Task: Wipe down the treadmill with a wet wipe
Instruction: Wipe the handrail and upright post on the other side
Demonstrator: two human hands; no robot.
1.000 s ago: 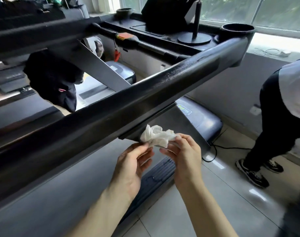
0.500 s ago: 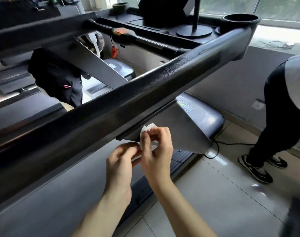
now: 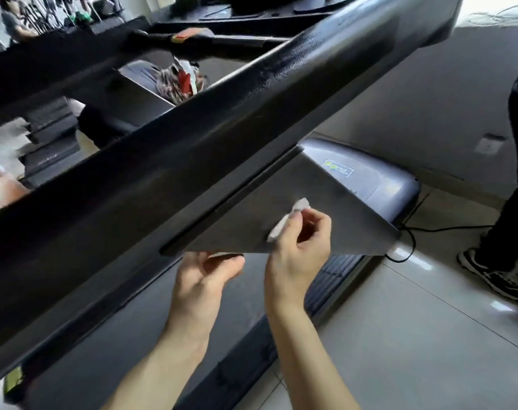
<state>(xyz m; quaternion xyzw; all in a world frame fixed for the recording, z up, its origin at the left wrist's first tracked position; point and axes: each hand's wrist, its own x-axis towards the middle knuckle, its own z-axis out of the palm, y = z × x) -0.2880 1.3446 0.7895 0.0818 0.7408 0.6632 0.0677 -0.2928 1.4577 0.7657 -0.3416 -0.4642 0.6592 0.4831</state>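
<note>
To your right: a bystander's dark trouser leg point(image 3: 515, 179) and sneaker point(image 3: 497, 275) on the tiled floor point(image 3: 399, 335) | black power cord point(image 3: 411, 232) along floor | wall socket point(image 3: 488, 145) on grey wall point(image 3: 399, 93)
</note>
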